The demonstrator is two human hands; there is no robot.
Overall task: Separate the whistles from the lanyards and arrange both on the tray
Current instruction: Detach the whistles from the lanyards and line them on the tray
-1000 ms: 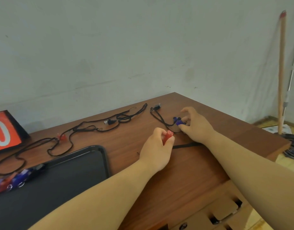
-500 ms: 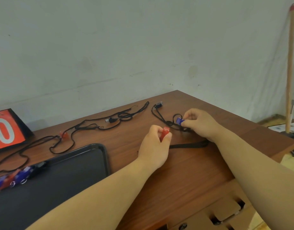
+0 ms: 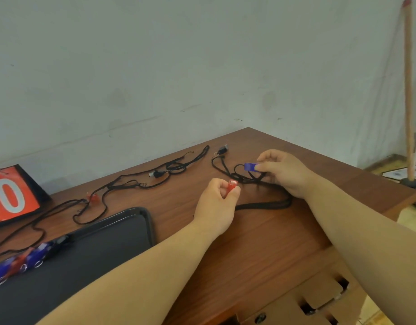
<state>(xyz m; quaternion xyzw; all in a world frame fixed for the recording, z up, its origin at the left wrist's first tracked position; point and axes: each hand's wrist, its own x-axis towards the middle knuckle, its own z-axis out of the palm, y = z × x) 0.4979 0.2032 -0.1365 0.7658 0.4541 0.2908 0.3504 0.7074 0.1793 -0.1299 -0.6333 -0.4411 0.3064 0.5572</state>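
My left hand (image 3: 217, 202) is closed around a red whistle (image 3: 230, 187), held just above the wooden table (image 3: 261, 231). My right hand (image 3: 284, 172) pinches a blue whistle (image 3: 250, 167) lifted off the table, with a black lanyard (image 3: 249, 179) trailing under it. A folded black lanyard (image 3: 265, 205) lies below the right hand. The black tray (image 3: 108, 242) sits at the lower left, with several blue and red whistles (image 3: 26, 259) in a row along its far edge.
More black lanyards (image 3: 136, 184) sprawl across the back of the table with a grey whistle (image 3: 154, 174), a black whistle (image 3: 223, 150) and a red whistle (image 3: 92, 197). A red scoreboard card (image 3: 12, 195) stands at left. A wooden pole (image 3: 408, 90) leans at right.
My right hand has lifted the blue whistle off the table and turned it so it shows fully between the fingers. The left hand has kept hold of the red whistle, barely shifting.
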